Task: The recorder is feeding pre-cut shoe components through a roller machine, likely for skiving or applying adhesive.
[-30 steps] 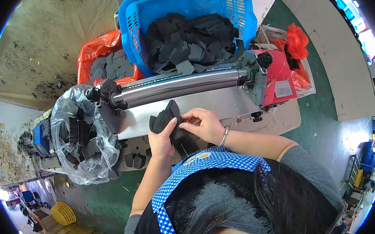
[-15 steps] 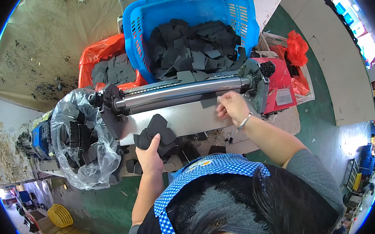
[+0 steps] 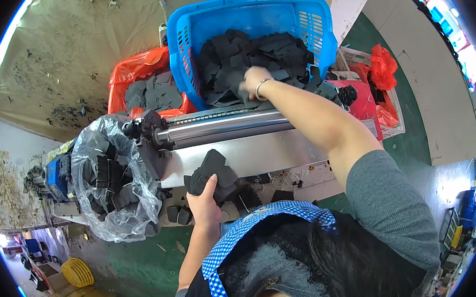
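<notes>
My left hand (image 3: 204, 206) is closed around a fanned stack of black, flat sheet pieces (image 3: 214, 166), held over the front edge of the machine's metal plate (image 3: 249, 155). Reaching across the shiny roller (image 3: 220, 126), my right hand (image 3: 256, 82) is at the near side of the blue basket (image 3: 248, 5). Its fingers are curled, and a blurred dark piece (image 3: 239, 87) shows at their tips. A heap of similar black pieces (image 3: 226, 53) fills the basket's lower part. My right forearm hides the roller's right end.
Left of the basket, a red plastic bag (image 3: 138, 64) holds more black pieces. A clear plastic bag (image 3: 96, 208) with black pieces hangs at the machine's left. A white crate (image 3: 392, 107) with red bags stands right. Black scraps (image 3: 281, 195) lie below the plate.
My right hand has gone from the plate, up over the roller, to the blue basket. The dark piece at the roller is no longer seen there. My left hand still holds the stack.
</notes>
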Motion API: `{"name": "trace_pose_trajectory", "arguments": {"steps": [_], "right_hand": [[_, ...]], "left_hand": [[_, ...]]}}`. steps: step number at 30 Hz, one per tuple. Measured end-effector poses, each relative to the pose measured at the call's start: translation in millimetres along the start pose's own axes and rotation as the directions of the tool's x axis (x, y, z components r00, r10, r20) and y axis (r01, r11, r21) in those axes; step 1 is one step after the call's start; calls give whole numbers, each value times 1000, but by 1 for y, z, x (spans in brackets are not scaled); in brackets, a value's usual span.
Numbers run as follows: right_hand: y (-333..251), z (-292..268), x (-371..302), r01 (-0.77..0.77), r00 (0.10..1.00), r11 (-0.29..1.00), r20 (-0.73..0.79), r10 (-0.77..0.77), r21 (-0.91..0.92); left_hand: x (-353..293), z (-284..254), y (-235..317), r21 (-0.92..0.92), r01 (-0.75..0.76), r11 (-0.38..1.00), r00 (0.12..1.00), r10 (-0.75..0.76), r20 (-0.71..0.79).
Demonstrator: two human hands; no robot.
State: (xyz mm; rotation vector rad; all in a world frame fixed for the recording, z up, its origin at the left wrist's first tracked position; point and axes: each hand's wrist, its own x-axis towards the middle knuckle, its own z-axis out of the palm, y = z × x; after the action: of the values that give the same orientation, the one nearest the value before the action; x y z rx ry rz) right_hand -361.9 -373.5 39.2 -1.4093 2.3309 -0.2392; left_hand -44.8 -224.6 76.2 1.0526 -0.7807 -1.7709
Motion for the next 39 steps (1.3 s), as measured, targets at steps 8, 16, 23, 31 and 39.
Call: {"name": "trace_pose_trajectory", "arguments": {"steps": [8, 16, 23, 31, 39], "right_hand": [[-10, -55, -118, -45, 980, 637, 156, -120, 770], [2, 42, -206, -488, 850, -54, 489, 199, 871], [-23, 56, -259, 322, 943, 629, -181, -279, 708], [-14, 62, -251, -86, 971, 334, 155, -184, 939], [-10, 61, -244, -102, 967, 378, 182, -180, 920]], "left_hand": [[3, -12, 3, -50, -59, 997, 997, 57, -54], [19, -7, -8, 72, -2, 997, 1000, 2, 7], [9, 20, -32, 93, 39, 995, 998, -44, 49], [13, 21, -29, 44, 174, 984, 981, -177, 74], [11, 17, -22, 149, 53, 987, 990, -71, 124]]}}
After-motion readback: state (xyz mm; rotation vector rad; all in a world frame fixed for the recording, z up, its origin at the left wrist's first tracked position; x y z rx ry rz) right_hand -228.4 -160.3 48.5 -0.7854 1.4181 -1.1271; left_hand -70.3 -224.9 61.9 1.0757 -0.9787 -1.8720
